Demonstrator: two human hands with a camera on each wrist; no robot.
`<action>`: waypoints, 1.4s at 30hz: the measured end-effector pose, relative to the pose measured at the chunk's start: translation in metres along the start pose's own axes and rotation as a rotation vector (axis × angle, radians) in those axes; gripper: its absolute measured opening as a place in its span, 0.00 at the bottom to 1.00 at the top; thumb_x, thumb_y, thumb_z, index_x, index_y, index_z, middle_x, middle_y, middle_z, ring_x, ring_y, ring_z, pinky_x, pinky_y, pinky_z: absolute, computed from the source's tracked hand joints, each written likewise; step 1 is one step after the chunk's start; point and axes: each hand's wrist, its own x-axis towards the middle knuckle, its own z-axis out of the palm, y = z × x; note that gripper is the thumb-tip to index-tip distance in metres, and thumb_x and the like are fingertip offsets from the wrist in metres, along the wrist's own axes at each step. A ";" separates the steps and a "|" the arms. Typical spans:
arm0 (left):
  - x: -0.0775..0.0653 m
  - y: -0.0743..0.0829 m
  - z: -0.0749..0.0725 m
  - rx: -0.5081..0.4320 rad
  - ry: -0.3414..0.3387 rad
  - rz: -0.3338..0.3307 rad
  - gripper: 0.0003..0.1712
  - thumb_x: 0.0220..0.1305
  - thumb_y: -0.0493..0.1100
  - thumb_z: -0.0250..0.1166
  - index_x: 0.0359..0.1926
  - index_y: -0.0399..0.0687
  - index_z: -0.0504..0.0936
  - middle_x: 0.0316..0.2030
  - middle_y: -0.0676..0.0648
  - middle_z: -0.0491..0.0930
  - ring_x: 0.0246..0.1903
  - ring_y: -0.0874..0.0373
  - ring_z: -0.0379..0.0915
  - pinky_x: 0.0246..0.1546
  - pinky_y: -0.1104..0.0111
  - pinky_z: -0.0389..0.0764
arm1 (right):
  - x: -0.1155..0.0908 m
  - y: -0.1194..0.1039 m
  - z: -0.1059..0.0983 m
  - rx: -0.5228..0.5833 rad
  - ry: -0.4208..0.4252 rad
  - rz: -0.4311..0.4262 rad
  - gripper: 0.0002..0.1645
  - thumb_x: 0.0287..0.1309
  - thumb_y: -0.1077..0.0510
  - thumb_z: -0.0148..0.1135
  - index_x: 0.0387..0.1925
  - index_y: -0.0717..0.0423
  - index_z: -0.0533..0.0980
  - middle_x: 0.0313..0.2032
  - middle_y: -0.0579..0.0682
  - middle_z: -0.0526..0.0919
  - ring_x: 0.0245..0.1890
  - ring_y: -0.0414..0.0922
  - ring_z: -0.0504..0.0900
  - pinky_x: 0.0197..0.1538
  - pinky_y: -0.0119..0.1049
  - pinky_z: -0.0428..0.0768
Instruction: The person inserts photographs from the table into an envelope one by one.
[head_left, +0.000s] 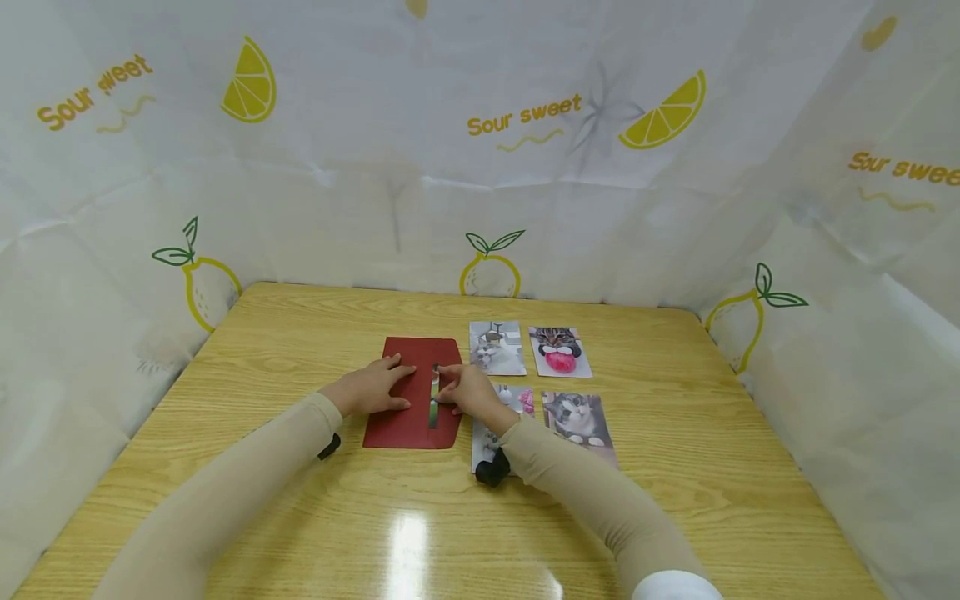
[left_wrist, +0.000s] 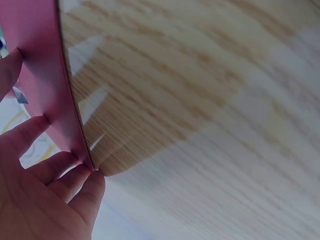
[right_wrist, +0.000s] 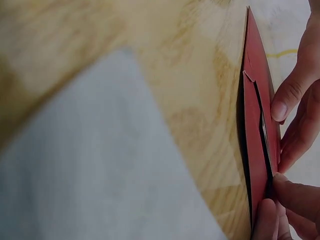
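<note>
A red envelope lies on the table with a narrow strip of a picture card showing at its opening; the rest of that card is hidden inside. My left hand rests on the envelope with its fingers spread. In the left wrist view, its fingertips lie along the red paper up to the edge. From the right side, my right hand pinches the strip of card between thumb and fingers. Close up in the right wrist view, the right thumb is right at the slit beside the flap.
Several cat picture cards lie right of the envelope: one at back left, one with a pink ball, a grey cat card, and one partly under the right wrist. A white lemon-print cloth stands behind the wooden table.
</note>
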 end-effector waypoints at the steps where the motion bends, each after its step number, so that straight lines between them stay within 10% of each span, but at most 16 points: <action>1: 0.000 0.000 0.000 0.002 0.001 0.001 0.40 0.67 0.57 0.60 0.73 0.47 0.59 0.74 0.32 0.48 0.72 0.35 0.46 0.65 0.44 0.63 | 0.000 0.000 0.000 -0.004 0.000 -0.004 0.32 0.56 0.64 0.68 0.64 0.56 0.73 0.26 0.51 0.84 0.18 0.37 0.77 0.20 0.29 0.78; 27: 0.001 -0.002 0.001 0.019 -0.003 -0.002 0.40 0.67 0.58 0.60 0.74 0.50 0.59 0.74 0.33 0.48 0.72 0.36 0.47 0.64 0.45 0.65 | 0.000 -0.004 0.002 -0.061 -0.003 0.014 0.33 0.53 0.62 0.71 0.62 0.58 0.72 0.25 0.49 0.82 0.16 0.37 0.74 0.20 0.28 0.75; 42: -0.001 -0.001 -0.001 0.020 -0.018 -0.008 0.40 0.67 0.58 0.59 0.74 0.50 0.58 0.74 0.34 0.47 0.73 0.36 0.45 0.65 0.46 0.63 | -0.015 -0.005 -0.016 0.281 -0.041 -0.052 0.32 0.63 0.64 0.60 0.68 0.59 0.65 0.38 0.57 0.82 0.37 0.52 0.84 0.37 0.40 0.84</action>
